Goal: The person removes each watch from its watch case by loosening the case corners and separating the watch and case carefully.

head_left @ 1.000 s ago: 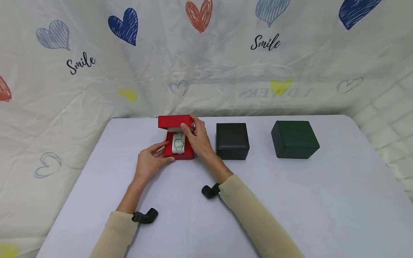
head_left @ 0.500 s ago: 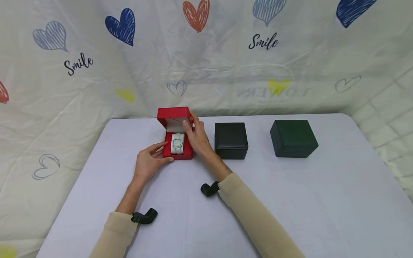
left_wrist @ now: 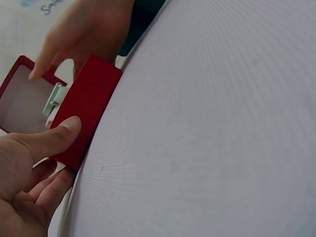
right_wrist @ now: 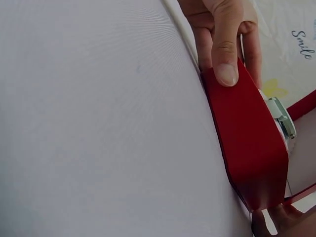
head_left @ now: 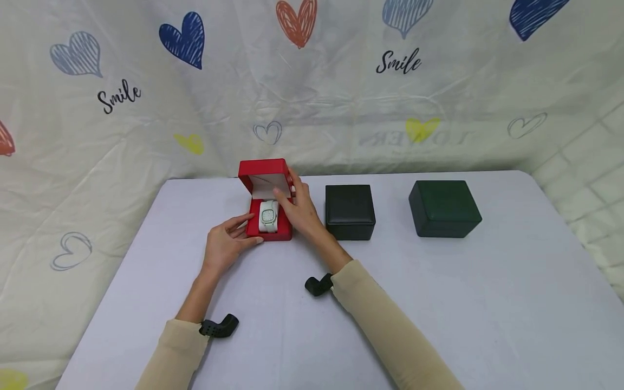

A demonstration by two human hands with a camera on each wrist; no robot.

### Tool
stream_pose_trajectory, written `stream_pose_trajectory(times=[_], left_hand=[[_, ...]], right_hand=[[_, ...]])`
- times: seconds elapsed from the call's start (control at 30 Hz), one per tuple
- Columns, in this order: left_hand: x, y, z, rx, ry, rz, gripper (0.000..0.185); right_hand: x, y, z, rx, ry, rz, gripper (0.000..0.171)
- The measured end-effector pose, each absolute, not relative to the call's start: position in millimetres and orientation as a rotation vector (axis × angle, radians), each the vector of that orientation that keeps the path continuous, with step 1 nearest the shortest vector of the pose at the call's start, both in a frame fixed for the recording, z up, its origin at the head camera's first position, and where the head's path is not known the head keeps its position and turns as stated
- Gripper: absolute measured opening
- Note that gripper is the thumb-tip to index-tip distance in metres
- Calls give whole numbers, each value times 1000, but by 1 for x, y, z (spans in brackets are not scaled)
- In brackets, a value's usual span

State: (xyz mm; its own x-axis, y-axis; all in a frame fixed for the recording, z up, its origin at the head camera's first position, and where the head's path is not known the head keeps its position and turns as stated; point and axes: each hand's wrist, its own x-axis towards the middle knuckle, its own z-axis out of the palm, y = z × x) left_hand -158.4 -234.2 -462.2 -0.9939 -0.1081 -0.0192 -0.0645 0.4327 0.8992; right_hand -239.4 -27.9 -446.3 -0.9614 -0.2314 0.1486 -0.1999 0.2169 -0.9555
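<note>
1. Change since a second ago: the lid (head_left: pixel 264 176) of the red box (head_left: pixel 270 223) has swung from a low, nearly flat tilt to standing upright at the far edge of the base. My hands have hardly shifted.

2. Left hand (head_left: pixel 226 245): it grips the near-left corner of the red box, thumb pressed on the front wall and fingers curled along the left side. The left wrist view confirms the thumb (left_wrist: pixel 61 133) flat against the red wall.

3. Right hand (head_left: pixel 299 208): it lies along the right side of the box, fingertips raised against the lower right edge of the lid's pale lining. The fingers look fairly straight, touching rather than clasping; the right wrist view does not show them clearly.

4. Contents: a white watch (head_left: pixel 268 215) sits wrapped on its cushion inside the base, face up, untouched by either hand.

5. Position: the red box stands at the left end of a row on the grey table (head_left: pixel 439 303), toward the far edge. A black box (head_left: pixel 350 211) is just beside it on the right, a dark green box (head_left: pixel 444 208) further right; both are closed.

6. Step in hand, by my judgement: opening is about complete, with the lid near its stop.

7. Next move, by my judgement: I keep my left hand bracing the base, drop my right fingers from the lid to the watch, and lift it off the cushion without dragging the box.
</note>
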Motion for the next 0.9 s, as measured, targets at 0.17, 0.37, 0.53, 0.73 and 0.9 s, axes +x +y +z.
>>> stream_pose_trajectory(times=[0.17,0.37,0.53,0.73,0.9], left_hand=[[-159,-234,-463,157,-2626,-1653,63],[-158,-234,-463,153,-2625,-1639,62],[-158,-235,-463,164,-2625,-1638,62],[-159,-235,-463,175,-2614,-1665,62],[-158,-235,-463,172,-2610,-1674,62]], right_hand=[[-238,-26,-448,-433,2412,-1909,79],[-236,-25,-446,-427,2408,-1899,81],[-233,-26,-443,-374,2438,-1887,81],[-228,-28,-438,-321,2513,-1845,83],[-223,-30,-436,-344,2604,-1818,81]])
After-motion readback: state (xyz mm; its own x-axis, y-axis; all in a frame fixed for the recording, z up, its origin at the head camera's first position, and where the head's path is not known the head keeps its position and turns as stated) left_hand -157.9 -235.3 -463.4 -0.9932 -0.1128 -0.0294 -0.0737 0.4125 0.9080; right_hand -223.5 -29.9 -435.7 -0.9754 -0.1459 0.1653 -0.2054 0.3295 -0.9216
